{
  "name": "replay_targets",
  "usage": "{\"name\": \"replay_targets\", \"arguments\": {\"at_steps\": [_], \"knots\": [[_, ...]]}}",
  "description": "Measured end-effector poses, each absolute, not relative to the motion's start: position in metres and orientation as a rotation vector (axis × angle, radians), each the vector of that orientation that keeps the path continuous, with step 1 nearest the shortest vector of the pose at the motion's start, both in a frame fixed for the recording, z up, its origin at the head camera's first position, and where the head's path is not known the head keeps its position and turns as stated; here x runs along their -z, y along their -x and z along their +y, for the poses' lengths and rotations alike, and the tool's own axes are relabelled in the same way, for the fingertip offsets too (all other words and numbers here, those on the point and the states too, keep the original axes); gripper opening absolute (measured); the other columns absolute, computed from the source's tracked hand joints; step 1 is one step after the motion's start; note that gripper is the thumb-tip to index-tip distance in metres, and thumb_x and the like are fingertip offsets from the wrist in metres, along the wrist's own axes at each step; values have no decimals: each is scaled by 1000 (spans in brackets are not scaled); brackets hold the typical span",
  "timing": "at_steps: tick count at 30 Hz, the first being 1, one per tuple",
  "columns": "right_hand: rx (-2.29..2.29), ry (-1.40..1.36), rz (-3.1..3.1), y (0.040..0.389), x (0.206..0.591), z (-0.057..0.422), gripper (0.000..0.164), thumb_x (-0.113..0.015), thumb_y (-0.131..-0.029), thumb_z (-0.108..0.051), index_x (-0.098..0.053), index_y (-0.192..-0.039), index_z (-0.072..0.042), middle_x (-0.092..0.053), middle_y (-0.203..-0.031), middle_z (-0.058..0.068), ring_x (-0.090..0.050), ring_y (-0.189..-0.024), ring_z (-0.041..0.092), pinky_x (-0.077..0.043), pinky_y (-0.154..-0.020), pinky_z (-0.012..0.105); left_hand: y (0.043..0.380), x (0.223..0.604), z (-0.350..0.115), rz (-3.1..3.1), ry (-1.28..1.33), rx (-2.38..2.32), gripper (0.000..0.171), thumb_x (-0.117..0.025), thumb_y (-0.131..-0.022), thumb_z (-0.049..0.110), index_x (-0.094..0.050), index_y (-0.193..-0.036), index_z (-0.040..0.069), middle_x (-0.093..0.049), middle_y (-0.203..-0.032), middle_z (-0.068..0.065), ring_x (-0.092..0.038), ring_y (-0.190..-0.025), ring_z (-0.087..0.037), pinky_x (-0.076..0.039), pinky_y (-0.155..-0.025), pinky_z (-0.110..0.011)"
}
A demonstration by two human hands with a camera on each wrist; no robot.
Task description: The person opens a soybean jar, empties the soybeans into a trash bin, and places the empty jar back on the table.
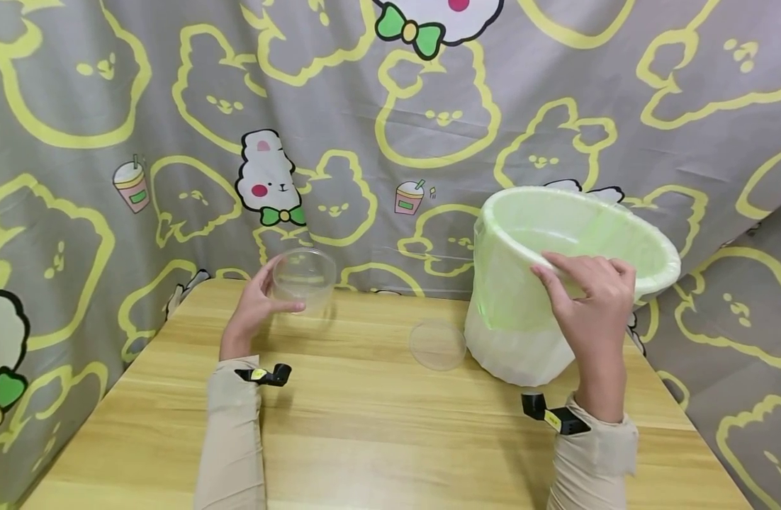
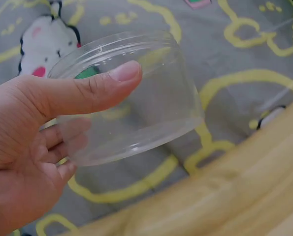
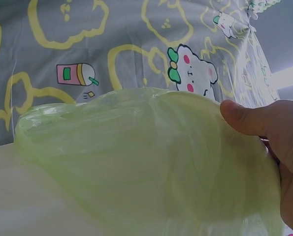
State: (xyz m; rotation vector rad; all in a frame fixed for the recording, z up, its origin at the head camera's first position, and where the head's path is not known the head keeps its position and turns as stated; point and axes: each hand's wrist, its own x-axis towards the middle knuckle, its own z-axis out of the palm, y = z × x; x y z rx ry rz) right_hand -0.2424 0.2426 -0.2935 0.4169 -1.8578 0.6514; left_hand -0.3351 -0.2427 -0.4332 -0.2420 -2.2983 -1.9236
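My left hand [image 1: 255,313] holds a clear round plastic tub [image 1: 309,280] above the back left of the table. In the left wrist view, the thumb lies across the near side of the tub [image 2: 158,115] while the fingers curl behind it; its top is uncovered. My right hand [image 1: 593,301] pinches the near rim of a white trash can [image 1: 514,358], fingers over the edge and thumb outside. A thin pale green bag [image 1: 508,290] lines the can and folds down over its outside. The can leans slightly, and its floor is hidden.
A clear round lid [image 1: 438,345] lies flat on the wooden table [image 1: 365,432], just left of the trash can. Behind the table hangs a grey curtain [image 1: 339,120] with yellow cartoon outlines, which also runs down both sides.
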Motion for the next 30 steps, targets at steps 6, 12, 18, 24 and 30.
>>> {"name": "replay_targets", "arguments": {"at_steps": [6, 12, 18, 24, 30], "knots": [[-626, -430, -1869, 242, 293, 243, 20, -85, -81, -9, -81, -100, -3, -76, -85, 19, -60, -76, 32, -28, -103, 30, 339, 456, -249, -2356, 218, 1975, 116, -88, -75, 3, -16, -165, 19, -10, -173, -7, -5, -160, -30, -5, -130, -48], [-616, -443, -1870, 241, 293, 245, 19, -83, -83, -9, -81, -100, -2, -76, -86, 20, -60, -77, 30, -27, -103, 30, 341, 469, -253, -2346, 230, 2007, 114, -85, -77, -1, -16, -165, 17, -9, -173, -9, -4, -160, -33, -5, -129, -52], [-633, -449, -1867, 242, 293, 246, 20, -84, -82, -8, -81, -101, -3, -77, -86, 20, -60, -79, 30, -28, -103, 31, 341, 476, -255, -2343, 211, 2022, 113, -82, -78, -4, -14, -165, 17, -10, -173, -7, -2, -160, -34, -1, -128, -55], [-639, -442, -1862, 242, 294, 246, 20, -84, -82, -8, -81, -101, -3, -77, -87, 20, -61, -81, 30, -28, -103, 30, 341, 482, -258, -2344, 213, 2017, 111, -82, -78, -5, -16, -165, 16, -9, -173, -9, -2, -159, -36, -1, -128, -56], [-642, -446, -1861, 242, 294, 247, 20, -84, -82, -8, -81, -101, -2, -77, -86, 20, -61, -81, 30, -28, -103, 30, 340, 485, -262, -2342, 231, 2045, 109, -80, -80, -6, -15, -165, 13, -9, -172, -14, -2, -159, -37, -2, -129, -54]]}}
